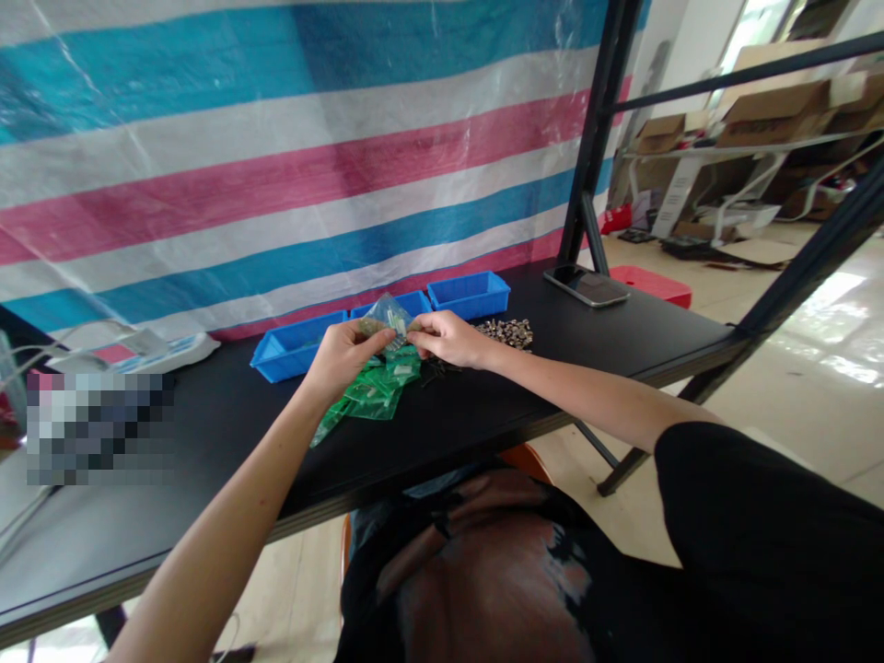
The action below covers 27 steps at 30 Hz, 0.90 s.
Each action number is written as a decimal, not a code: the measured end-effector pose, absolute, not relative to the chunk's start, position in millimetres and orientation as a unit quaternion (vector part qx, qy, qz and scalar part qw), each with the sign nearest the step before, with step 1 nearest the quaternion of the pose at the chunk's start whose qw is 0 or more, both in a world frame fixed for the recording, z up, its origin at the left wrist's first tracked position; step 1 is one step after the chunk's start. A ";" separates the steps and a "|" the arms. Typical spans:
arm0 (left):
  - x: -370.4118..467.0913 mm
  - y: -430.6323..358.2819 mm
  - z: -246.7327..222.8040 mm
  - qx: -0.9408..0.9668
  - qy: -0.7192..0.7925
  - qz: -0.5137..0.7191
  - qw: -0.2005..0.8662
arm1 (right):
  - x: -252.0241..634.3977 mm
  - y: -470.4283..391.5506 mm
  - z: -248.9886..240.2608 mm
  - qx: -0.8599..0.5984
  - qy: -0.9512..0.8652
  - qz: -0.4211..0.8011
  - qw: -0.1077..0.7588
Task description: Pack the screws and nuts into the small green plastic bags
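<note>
Between my two hands is a small clear plastic bag (388, 313) with small light-coloured pieces inside. My left hand (349, 353) pinches its left side between thumb and fingers. On the other side my right hand (447, 338) has its fingers closed at the bag's right edge. Below them several green plastic packets (373, 391) lie in a loose pile on the black table (442, 414). A heap of small metallic parts (511, 333) sits beyond my right wrist, and some thin dark pieces (434, 370) lie near the packets.
Blue trays stand along the back: one at the left (286, 352), one behind the bag (414, 302), one at the right (470, 295). A phone (587, 285) lies by the black frame post (592, 138). A white power strip (169, 353) is at the left, near a pixelated area.
</note>
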<state>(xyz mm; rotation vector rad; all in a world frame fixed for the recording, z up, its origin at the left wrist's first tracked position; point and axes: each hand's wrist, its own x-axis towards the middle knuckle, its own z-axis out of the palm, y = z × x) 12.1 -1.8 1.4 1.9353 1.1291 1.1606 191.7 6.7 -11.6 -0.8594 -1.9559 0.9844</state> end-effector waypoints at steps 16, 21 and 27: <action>12.0 0.3 -0.8 0.710 0.424 0.445 0.344 | 189.4 4.5 -14.3 -0.350 -0.783 0.334 0.391; 14.1 -1.5 0.4 0.707 0.423 0.452 0.341 | 189.1 5.7 -14.8 -0.349 -0.781 0.335 0.395; 14.6 -3.9 3.2 0.715 0.436 0.447 0.314 | 187.9 7.6 -16.2 -0.316 -0.761 0.397 0.404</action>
